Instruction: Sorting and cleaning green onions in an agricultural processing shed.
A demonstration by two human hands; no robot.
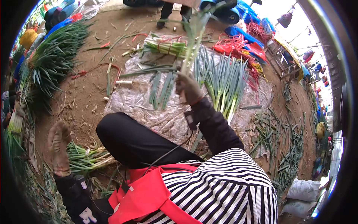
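My right hand [189, 89], in a dirty brown glove, closes on a long green onion [191, 50] raised over the sheet and blurred by motion. To its right, a fan of green onions [225, 84] lies with dark green leaves pointing away and pale stems toward me. A few cut green leaves [161, 89] lie just left of that hand. Beyond it rests a tied bundle of green onions [166, 47]. My left hand [59, 147], also gloved, is raised at the far left with fingers stretched out and nothing visible in it. Near it are loose green onions [87, 157] on the ground.
A crumpled plastic sheet [128, 99] covers the soil before my bent knee [123, 130]. A big green onion pile [56, 56] stands at left. Red ties [238, 46] lie at back right, with leaf scraps [287, 149] at right. Another person's legs [166, 15] stand at the back.
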